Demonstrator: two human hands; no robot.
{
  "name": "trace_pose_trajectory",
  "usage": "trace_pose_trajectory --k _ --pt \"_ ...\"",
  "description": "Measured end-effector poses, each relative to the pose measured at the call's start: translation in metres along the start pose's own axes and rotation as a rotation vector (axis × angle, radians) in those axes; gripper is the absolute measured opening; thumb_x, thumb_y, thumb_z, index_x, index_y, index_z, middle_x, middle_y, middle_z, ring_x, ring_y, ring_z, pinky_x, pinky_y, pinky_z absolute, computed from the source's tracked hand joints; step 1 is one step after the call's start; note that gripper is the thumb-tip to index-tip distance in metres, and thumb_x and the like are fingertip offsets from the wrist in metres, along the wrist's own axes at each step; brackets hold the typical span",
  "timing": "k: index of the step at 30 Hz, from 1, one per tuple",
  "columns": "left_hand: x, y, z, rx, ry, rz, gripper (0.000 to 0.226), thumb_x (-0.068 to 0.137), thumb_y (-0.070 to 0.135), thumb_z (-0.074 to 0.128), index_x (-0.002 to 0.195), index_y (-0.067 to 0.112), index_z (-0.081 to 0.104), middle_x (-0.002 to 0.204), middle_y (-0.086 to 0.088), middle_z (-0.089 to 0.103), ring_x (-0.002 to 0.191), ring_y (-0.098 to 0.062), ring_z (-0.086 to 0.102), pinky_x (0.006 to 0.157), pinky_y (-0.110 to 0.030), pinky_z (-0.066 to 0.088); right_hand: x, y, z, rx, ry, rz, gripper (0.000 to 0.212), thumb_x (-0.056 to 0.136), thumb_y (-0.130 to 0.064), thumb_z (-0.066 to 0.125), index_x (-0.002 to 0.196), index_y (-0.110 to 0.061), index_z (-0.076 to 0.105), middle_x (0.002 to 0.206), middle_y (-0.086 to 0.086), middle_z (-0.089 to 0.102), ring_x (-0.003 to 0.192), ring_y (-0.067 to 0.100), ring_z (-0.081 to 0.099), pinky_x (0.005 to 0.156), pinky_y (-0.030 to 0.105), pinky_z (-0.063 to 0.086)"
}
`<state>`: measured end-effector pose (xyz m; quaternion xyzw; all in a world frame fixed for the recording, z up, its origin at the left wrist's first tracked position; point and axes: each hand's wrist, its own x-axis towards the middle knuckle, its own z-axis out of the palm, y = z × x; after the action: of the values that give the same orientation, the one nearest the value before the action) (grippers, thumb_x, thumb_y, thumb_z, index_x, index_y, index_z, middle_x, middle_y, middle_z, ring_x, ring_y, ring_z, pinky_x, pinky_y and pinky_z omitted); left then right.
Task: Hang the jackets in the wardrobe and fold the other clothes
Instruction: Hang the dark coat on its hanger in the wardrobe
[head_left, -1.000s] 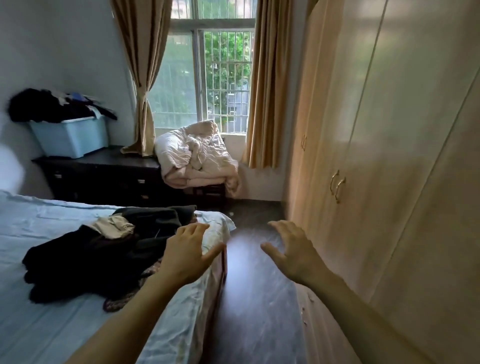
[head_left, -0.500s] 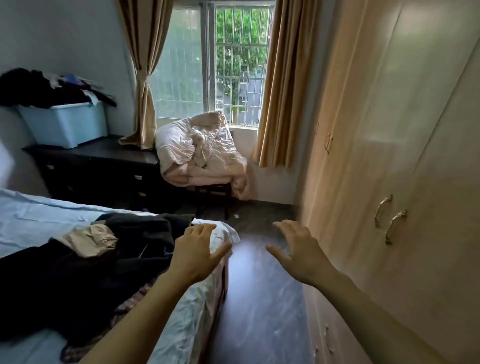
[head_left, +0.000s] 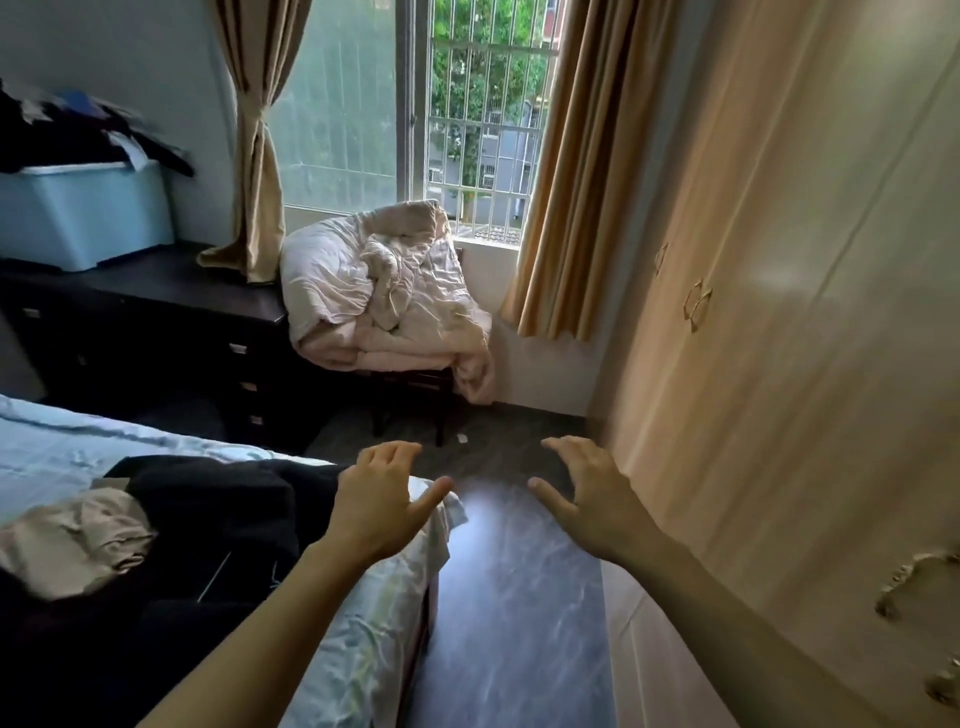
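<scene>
The left hand (head_left: 382, 501) and right hand (head_left: 589, 496) are held out empty, fingers loosely spread. The clothes (head_left: 218, 525) are heaped on the bed (head_left: 62, 447) just left of the left hand, the nearer one; the shut wardrobe (head_left: 805, 364) is found beside the right

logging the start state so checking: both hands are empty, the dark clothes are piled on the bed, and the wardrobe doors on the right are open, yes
Not quite: the head view shows the wardrobe doors closed, not open. The rest holds: the left hand and right hand are empty, and the dark clothes are piled on the bed.
</scene>
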<state>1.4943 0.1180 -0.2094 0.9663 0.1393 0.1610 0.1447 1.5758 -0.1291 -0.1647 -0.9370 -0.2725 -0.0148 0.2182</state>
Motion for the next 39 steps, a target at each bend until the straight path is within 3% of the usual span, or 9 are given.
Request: trace_pose_trajectory --k 7,16,26,32,39 --pt "0.098 -0.009 0.045 0.076 -0.029 -0.063 0.095 0.073 0.082 0.018 0.14 0.022 0.049 0.143 0.002 0.052 0.134 -0.02 0.042 0.106 -0.042 0.041 0.136 0.039 0.037 0.07 -0.056 -0.109 0.06 0.094 -0.054 0.054 0.147 -0.029 0.039 0.154 -0.005 0.037 0.141 0.017 0.034 0.115 0.037 0.034" --pt "0.211 -0.041 0.059 0.167 0.023 -0.35 0.092 0.074 0.081 0.021 0.141 0.023 0.048 0.143 0.004 0.05 0.135 -0.018 0.041 0.109 -0.039 0.038 0.334 0.041 0.066 0.144 -0.194 -0.397 0.06 0.094 -0.054 0.055 0.145 -0.028 0.04 0.149 -0.003 0.04 0.139 0.019 0.036 0.109 0.047 0.04" --pt "0.291 -0.113 0.062 0.184 0.074 -0.572 0.09 0.073 0.081 0.021 0.14 0.025 0.046 0.142 0.007 0.049 0.134 -0.016 0.04 0.108 -0.038 0.037 0.47 -0.011 0.125 0.154 -0.302 -0.599 0.061 0.094 -0.053 0.054 0.147 -0.026 0.04 0.149 -0.003 0.039 0.139 0.022 0.034 0.109 0.046 0.038" --pt "0.353 -0.172 0.065 0.145 0.13 -0.619 0.069 0.089 0.067 0.045 0.142 0.024 0.043 0.146 0.004 0.046 0.137 -0.019 0.037 0.11 -0.039 0.035 0.552 -0.058 0.154 0.038 -0.33 -0.692 0.064 0.094 -0.056 0.052 0.149 -0.025 0.037 0.151 -0.001 0.037 0.141 0.024 0.031 0.11 0.047 0.037" --pt "0.363 -0.241 0.038 0.144 0.207 -0.766 0.075 0.083 0.073 0.034 0.14 0.025 0.045 0.144 0.004 0.048 0.134 -0.019 0.04 0.108 -0.041 0.038 0.614 -0.148 0.188 0.053 -0.368 -0.849 0.061 0.095 -0.055 0.052 0.147 -0.025 0.039 0.149 -0.001 0.039 0.138 0.025 0.035 0.108 0.05 0.038"
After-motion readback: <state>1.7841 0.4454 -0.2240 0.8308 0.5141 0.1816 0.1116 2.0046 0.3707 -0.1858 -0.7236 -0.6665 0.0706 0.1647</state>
